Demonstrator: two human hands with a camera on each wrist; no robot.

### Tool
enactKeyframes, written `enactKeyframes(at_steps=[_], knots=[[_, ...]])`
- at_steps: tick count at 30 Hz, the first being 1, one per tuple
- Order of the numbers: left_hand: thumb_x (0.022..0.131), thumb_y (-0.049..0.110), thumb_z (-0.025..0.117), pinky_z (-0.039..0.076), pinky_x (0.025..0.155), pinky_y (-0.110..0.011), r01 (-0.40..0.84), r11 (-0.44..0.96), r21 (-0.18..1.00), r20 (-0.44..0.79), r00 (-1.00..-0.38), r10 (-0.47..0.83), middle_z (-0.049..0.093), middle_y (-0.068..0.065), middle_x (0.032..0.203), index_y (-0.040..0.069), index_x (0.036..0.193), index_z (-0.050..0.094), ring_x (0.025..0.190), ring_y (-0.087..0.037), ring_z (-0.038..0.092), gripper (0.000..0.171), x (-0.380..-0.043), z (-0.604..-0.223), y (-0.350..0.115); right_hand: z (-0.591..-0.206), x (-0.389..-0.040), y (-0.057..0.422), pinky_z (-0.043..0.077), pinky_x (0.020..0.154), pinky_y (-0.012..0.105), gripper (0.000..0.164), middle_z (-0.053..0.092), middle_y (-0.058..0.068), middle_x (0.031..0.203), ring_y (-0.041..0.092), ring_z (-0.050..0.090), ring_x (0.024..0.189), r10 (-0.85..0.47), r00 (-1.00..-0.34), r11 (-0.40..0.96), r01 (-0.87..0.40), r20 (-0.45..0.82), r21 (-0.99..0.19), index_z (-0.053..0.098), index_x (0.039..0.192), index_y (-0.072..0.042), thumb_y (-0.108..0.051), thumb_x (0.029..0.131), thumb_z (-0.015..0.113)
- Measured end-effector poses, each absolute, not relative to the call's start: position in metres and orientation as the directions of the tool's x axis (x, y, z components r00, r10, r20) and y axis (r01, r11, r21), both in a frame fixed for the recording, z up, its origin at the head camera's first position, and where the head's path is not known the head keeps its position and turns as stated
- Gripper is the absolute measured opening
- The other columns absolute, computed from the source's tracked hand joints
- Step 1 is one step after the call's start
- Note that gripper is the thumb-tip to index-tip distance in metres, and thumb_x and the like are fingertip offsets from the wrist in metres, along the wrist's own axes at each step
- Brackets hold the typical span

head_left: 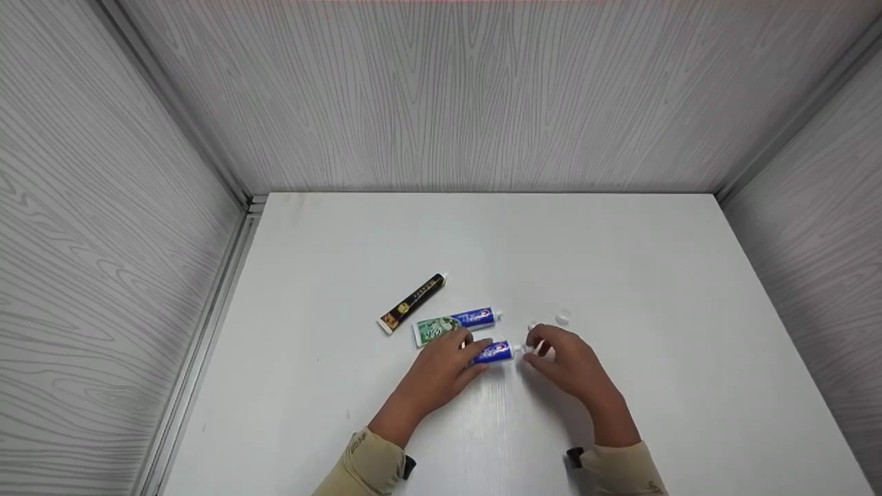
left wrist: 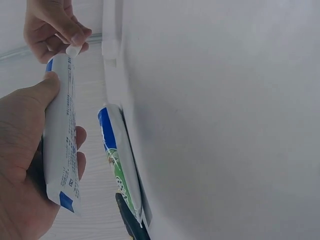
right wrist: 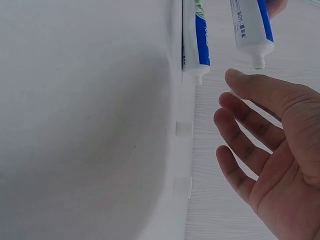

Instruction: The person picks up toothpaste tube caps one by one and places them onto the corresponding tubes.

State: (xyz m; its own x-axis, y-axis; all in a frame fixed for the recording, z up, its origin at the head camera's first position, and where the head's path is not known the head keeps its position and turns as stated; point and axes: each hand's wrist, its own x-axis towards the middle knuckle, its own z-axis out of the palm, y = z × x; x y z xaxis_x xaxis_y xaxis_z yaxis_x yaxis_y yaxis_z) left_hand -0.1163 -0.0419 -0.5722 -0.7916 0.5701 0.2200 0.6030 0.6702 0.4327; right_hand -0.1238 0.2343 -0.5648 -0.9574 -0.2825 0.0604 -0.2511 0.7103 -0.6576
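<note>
My left hand (head_left: 441,368) grips a blue-and-white toothpaste tube (left wrist: 61,135), with the thumb on one side and fingers round the other. The tube's bare threaded nozzle (right wrist: 258,61) points at my right hand (head_left: 568,362). Between its thumb and fingertips the right hand pinches a small white cap (left wrist: 73,51), just off the nozzle; in the right wrist view the fingers mostly hide this cap. Beyond the left hand lies a green-and-blue toothpaste tube (head_left: 455,322), its nozzle also bare. A black toothpaste tube (head_left: 413,303) rests diagonally farther left.
Two loose white caps stand on the white table (head_left: 310,399) beyond the right hand: one cap (head_left: 563,317) farther out, another cap (right wrist: 184,129) closer to the tubes. Grey wood-grain panels (head_left: 441,96) enclose the table at the back and both sides.
</note>
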Motion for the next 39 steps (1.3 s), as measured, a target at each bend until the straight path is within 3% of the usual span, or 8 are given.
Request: enactKeyframes(at_steps=[11, 23, 39], knots=[[0.106, 0.038, 0.066, 0.051, 0.086, -0.035, 0.638, 0.647, 0.418, 0.251, -0.765, 0.593, 0.061, -0.002, 0.112, 0.022, 0.144, 0.067, 0.096, -0.015, 0.056, 0.041, -0.1136, -0.5736, -0.0422, -0.5660, -0.1205, 0.2318, 0.060, 0.086, 0.047, 0.023, 0.075, -0.005, 0.105, 0.014, 0.071, 0.091, -0.316, -0.946, 0.696, -0.286, 0.077, -0.659, 0.073, 0.109, -0.017, -0.008, 0.091, 0.084], [0.106, 0.034, 0.067, 0.051, 0.088, -0.036, 0.647, 0.627, 0.434, 0.259, -0.756, 0.601, 0.062, -0.003, 0.113, 0.021, 0.144, 0.067, 0.097, -0.016, 0.057, 0.040, -0.1132, -0.5711, -0.0391, -0.5621, -0.1215, 0.2257, 0.060, 0.085, 0.043, 0.026, 0.075, -0.007, 0.105, 0.012, 0.070, 0.092, -0.337, -0.941, 0.708, -0.273, 0.028, -0.652, 0.074, 0.109, -0.023, -0.006, 0.091, 0.083], [0.107, 0.035, 0.065, 0.051, 0.087, -0.036, 0.644, 0.607, 0.465, 0.241, -0.752, 0.613, 0.062, -0.006, 0.115, 0.020, 0.145, 0.066, 0.098, -0.017, 0.057, 0.040, -0.1134, -0.5689, -0.0386, -0.5569, -0.1178, 0.2275, 0.060, 0.088, 0.047, 0.025, 0.076, -0.002, 0.106, 0.015, 0.071, 0.093, -0.360, -0.933, 0.695, -0.277, 0.012, -0.664, 0.076, 0.111, -0.018, -0.005, 0.092, 0.082]])
